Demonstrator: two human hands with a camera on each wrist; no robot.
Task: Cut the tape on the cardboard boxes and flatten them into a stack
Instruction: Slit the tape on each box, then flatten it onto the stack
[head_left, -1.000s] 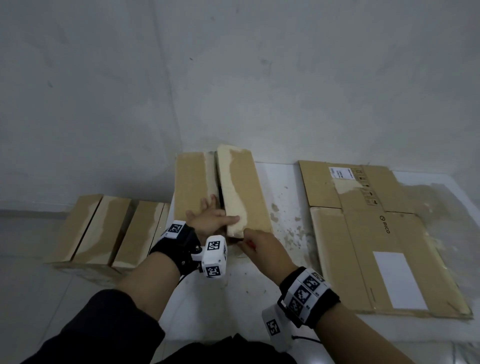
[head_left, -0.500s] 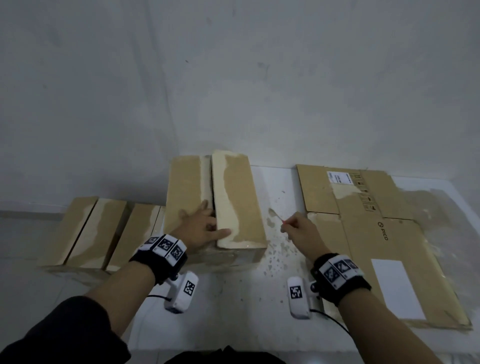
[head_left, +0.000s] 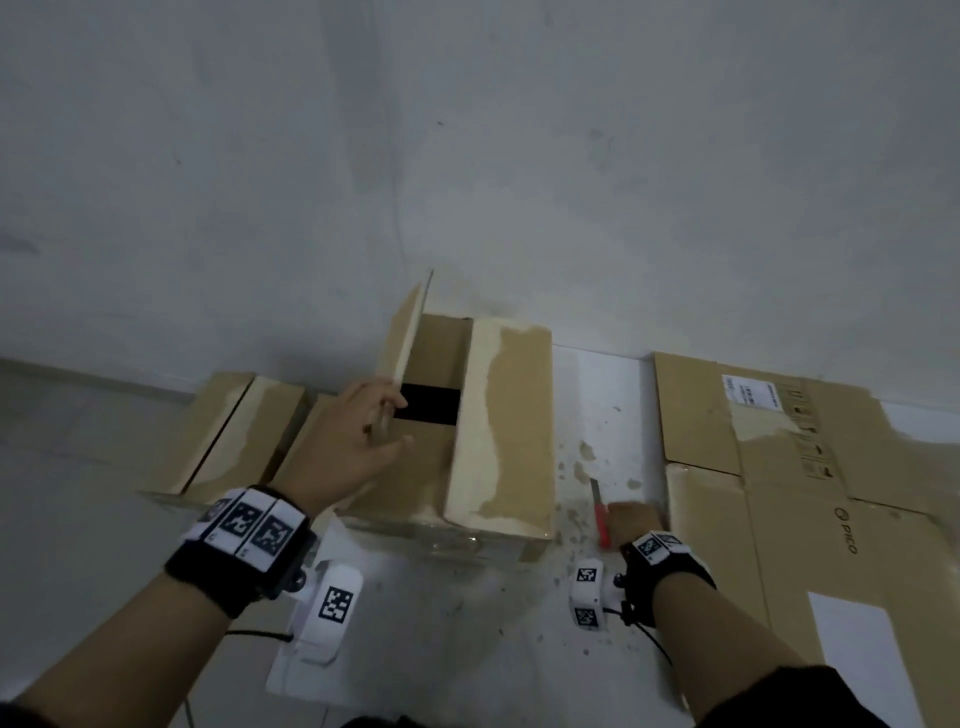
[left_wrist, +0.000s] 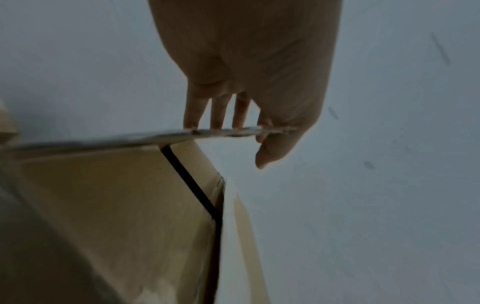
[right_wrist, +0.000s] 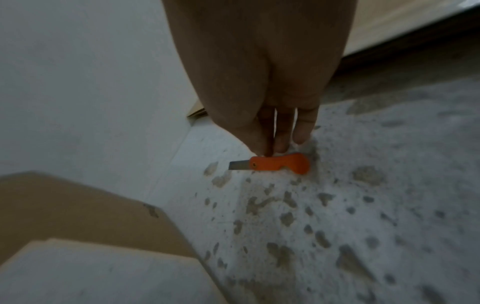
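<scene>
Our left hand pinches the flap of the box, lifting it. Right of the box, our right hand touches the orange cutter with loose fingers. Cardboard feels light and stiff; hold edges.

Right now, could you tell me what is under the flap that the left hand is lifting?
Under the raised brown cardboard flap, inner cardboard flaps and a dark gap between them show. The box's contents cannot be seen; its other taped flap lies flat, covering the rest.
</scene>
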